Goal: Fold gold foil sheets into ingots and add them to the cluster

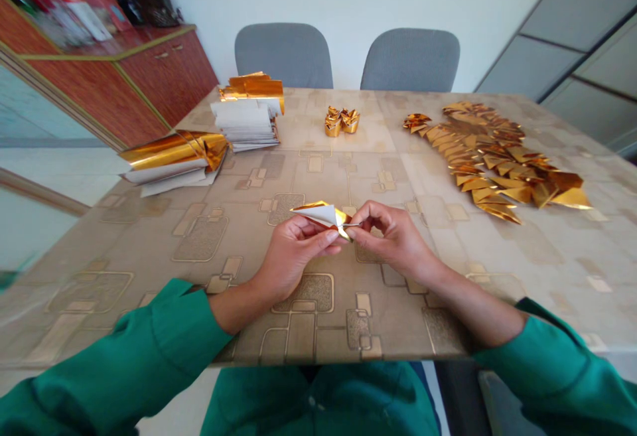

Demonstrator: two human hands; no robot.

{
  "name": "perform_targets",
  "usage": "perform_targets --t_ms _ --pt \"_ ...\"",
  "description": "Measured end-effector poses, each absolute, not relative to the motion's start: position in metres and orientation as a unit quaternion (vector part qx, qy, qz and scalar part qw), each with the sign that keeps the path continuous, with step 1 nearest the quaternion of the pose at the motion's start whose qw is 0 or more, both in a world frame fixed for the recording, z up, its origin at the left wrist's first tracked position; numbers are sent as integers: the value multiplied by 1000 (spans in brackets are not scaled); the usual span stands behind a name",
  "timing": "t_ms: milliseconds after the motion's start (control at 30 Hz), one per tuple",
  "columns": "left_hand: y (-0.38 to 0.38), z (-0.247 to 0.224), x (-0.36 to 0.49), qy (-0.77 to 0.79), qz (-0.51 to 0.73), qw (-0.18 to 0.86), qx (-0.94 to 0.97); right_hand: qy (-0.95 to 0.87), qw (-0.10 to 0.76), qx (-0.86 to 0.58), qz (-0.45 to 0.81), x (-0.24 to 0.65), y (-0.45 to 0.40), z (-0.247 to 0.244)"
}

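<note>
Between my hands, just above the table, is a partly folded sheet of gold foil paper, with its white back showing on one flap. My left hand holds it from the left, thumb on the near side and fingers beneath. At the paper's right end, my right hand pinches the edge between thumb and fingertips. The right hand's lower fingers are curled in. Parts of the paper are hidden behind my fingers.
A patterned cloth covers the table. Stacked gold-and-white sheets and a folded bundle lie at the left. Small gold folded shapes stand at the back middle. Many linked gold pieces spread at the right. Two grey chairs stand behind.
</note>
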State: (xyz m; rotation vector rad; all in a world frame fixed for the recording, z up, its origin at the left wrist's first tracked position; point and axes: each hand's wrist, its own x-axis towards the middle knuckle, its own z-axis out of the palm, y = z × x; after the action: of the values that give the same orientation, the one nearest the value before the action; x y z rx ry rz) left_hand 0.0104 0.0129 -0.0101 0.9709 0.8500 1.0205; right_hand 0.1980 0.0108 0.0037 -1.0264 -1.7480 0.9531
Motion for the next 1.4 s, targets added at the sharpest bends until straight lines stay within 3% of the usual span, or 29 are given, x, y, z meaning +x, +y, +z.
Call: perform_targets --t_ms 300,1200,1400 --pt "13 -8 9 373 473 668 438 -730 427 -369 386 204 10 14" --pt "12 -9 10 386 427 704 416 -680 409 -444 416 201 14 -4" --pt "12 -11 11 385 420 716 402 -708 405 -452 361 195 11 1"
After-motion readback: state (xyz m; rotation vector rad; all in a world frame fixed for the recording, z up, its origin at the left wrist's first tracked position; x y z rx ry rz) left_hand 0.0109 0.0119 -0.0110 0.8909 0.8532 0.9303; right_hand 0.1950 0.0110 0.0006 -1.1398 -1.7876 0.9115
